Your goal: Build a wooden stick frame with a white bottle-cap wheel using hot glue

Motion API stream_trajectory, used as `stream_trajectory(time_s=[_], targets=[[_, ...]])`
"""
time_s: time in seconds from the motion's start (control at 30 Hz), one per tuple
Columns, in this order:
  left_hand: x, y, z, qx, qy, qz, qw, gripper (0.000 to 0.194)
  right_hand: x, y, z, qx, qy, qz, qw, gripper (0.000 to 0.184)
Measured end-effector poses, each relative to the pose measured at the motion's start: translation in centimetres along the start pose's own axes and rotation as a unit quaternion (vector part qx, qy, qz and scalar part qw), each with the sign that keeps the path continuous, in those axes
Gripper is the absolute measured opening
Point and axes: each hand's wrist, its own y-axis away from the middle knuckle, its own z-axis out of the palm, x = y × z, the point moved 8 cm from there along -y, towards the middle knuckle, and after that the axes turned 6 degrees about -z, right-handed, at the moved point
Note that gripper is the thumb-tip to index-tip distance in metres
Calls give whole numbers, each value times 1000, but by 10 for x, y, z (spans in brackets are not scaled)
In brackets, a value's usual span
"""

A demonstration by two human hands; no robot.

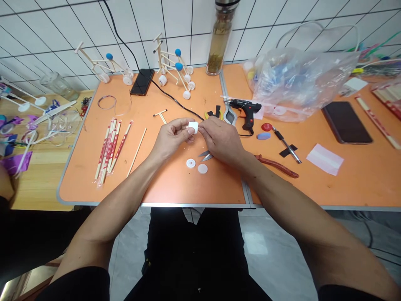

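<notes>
White tiled wall stands behind an orange folding desk [77,184]. Well left of the left hand [171,136] lie wrapped chopsticks [108,150]. That hand and the right hand [222,140] close at the fingertips on a small white plastic piece [193,127], held between them above the desk. Just below the hands sit two white discs [196,166] and scissors [205,156]. Beyond the right hand is a black hot glue gun [246,110], with red-handled pliers [277,166] to its right and a dark smartphone [346,122] farther right.
</notes>
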Motion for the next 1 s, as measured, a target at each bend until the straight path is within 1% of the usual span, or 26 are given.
stream_trajectory(time_s=[0.13, 0.23, 0.33, 0.5, 0.57, 0.67, 0.77, 0.87, 1.0], targets=[[0, -1, -3, 14, -3, 10, 1000, 69, 3, 0, -1, 9, -8, 3, 1000, 33], [-1, 0, -4, 21, -11, 12, 1000, 68, 5, 0, 1, -6, -11, 13, 1000, 33], [-1, 0, -4, 15, -13, 9, 1000, 68, 6, 0, 1, -15, -14, 8, 1000, 34], [-2, 0, -5, 7, -14, 7, 1000, 68, 5, -1, -2, -12, 18, 3, 1000, 34], [-2, -1, -6, 7, -13, 6, 1000, 66, 6, -1, -2, -15, 6, 11, 1000, 30], [-2, -2, -7, 2, -2, 1, 1000, 66, 9, -1, -3, -9, -22, 34, 999, 19], [-1, -3, -9, 6, 7, 4, 1000, 65, 11, -1, -2, -13, -21, 48, 999, 16], [-1, -3, -9, 9, 4, 6, 1000, 64, 10, -1, -2, -16, -13, 47, 999, 21], [-2, -2, -8, 7, -4, 2, 1000, 64, 9, -1, -1, -24, 11, 33, 999, 34]])
